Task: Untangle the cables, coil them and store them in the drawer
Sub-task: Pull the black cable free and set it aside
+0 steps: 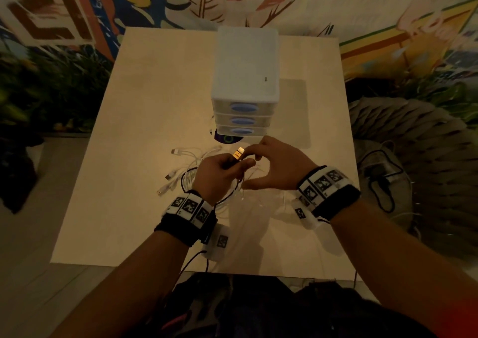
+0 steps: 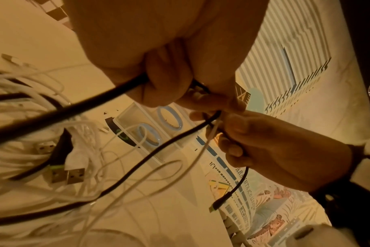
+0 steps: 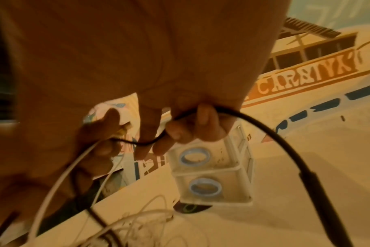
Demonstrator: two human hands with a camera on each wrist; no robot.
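Observation:
A tangle of white cables [image 1: 191,172] and a black cable [image 2: 74,110] lies on the pale table [image 1: 144,105], in front of a white drawer unit [image 1: 245,79] with three shut drawers and blue handles. My left hand [image 1: 239,165] grips the black cable just behind its shiny USB plug [image 1: 238,153], lifted off the table. My right hand [image 1: 254,156] sits close beside it, fingers curled round the same black cable [image 3: 275,133] and a thin white one. The black cable's small end plug [image 2: 216,204] hangs below the right hand [image 2: 264,147].
A dark disc [image 1: 227,139] pokes out under the drawer unit's front. Loose USB plugs [image 1: 168,180] lie left of the tangle. A grey ribbed pouf [image 1: 413,136] stands to the right of the table. A painted wall runs behind.

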